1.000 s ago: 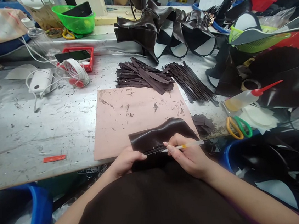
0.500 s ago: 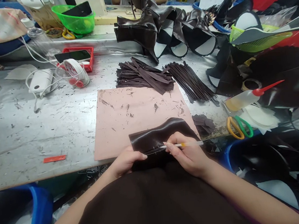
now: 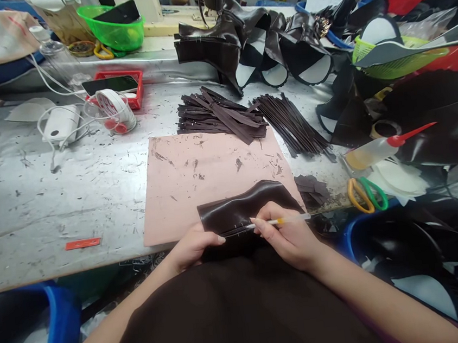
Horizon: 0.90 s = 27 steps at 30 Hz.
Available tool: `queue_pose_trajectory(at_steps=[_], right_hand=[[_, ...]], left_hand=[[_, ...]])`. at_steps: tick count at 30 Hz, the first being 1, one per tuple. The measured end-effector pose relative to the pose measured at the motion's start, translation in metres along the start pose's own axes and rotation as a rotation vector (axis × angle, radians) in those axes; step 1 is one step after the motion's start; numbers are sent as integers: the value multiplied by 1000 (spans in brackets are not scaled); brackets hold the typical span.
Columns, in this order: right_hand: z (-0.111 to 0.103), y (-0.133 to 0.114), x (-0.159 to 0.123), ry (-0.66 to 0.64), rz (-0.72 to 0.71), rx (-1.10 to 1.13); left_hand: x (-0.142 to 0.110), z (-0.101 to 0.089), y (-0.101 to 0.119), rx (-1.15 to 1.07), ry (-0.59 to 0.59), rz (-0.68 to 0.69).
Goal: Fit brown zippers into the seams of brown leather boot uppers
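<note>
A dark brown leather piece [image 3: 246, 207] lies on the near edge of a pink cutting mat [image 3: 208, 173]. My left hand [image 3: 191, 247] rests closed on the leather's near left edge, pressing it down. My right hand [image 3: 288, 236] pinches a thin white pen [image 3: 279, 221] with an orange band, its tip touching the leather near the seam line. Both hands are at the table's front edge, above my dark brown apron.
Piles of dark strips [image 3: 219, 117] and thin cords [image 3: 289, 124] lie behind the mat. A glue bottle [image 3: 378, 150] and scissors [image 3: 364, 194] sit to the right. Boot uppers [image 3: 248, 44], a red tray with a phone [image 3: 116, 85], a charger [image 3: 60, 123] and green bowl [image 3: 116, 30] stand farther back.
The pen tip has shifted slightly left along the leather's edge. The left hand has stayed put.
</note>
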State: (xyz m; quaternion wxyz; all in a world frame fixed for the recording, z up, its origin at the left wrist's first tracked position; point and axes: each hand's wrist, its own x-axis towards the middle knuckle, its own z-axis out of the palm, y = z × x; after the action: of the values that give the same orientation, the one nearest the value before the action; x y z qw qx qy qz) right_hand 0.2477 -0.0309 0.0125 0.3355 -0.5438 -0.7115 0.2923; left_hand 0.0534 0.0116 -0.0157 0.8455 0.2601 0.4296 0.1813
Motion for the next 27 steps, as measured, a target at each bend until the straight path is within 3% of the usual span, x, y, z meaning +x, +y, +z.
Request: queue_pose_trajectory(at_steps=[20, 27], right_hand=[[-1, 0, 0, 20, 18, 11], [-2, -1, -3, 4, 50, 75]], left_hand=[[-1, 1, 0, 20, 24, -7], [-4, 1, -1, -27, -49, -5]])
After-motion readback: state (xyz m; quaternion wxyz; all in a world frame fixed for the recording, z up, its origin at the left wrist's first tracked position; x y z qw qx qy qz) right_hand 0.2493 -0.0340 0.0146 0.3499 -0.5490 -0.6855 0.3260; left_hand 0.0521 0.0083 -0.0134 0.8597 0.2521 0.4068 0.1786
